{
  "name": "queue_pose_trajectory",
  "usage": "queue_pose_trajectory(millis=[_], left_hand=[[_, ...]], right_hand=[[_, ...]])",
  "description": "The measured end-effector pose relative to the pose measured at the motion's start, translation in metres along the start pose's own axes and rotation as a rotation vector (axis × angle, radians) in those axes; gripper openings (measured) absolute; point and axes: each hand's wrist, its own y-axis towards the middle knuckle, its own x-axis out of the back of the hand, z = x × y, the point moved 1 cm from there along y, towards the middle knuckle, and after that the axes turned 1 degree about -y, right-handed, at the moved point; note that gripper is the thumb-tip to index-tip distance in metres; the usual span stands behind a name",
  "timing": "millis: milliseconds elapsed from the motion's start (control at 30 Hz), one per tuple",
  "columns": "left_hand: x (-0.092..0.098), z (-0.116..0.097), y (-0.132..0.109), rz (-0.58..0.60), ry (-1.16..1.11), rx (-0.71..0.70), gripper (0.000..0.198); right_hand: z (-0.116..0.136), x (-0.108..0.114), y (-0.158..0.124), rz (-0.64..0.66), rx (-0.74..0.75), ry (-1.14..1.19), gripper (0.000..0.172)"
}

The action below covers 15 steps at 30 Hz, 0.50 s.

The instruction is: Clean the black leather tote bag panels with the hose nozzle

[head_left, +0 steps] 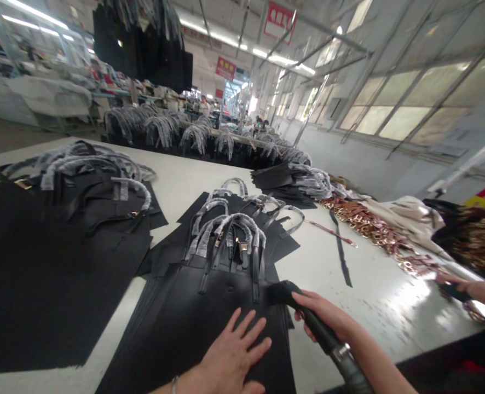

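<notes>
My left hand point(236, 350) lies with spread fingers on the upper black bag panel point(177, 323), pressing it flat. In my right hand point(328, 314) is a black hose nozzle point(318, 328), its fingers wrapped round the curved tube. The nozzle's head is at the panel's right side, just below a handle end; whether it touches the surface I cannot tell. Plastic-wrapped handles point(242, 221) arch up from the top edge of the panel. A gold-coloured clasp point(243, 246) shows among them. More black panels lie stacked beneath.
Another stack of black panels point(33, 262) covers the left of the white table point(374, 317). Black pieces point(281, 180) lie behind. On the right are a black strap point(341, 251), a row of brown straps with gold buckles point(361, 219) and a co-worker's hand point(480, 290).
</notes>
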Motion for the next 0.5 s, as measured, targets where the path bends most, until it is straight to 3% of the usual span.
queue_pose_trajectory(millis=[233,333,500], left_hand=[[0.003,-0.005,-0.005,-0.007,-0.042,0.015,0.068],[-0.007,-0.007,-0.007,-0.03,-0.055,0.023,0.068],[-0.023,-0.017,-0.009,-0.065,-0.089,0.017,0.07]], right_hand=[[0.014,-0.004,0.011,-0.204,0.165,0.03,0.031],[0.014,-0.008,-0.013,-0.158,0.157,0.0,0.033],[0.001,-0.029,-0.053,0.007,0.016,-0.07,0.044]])
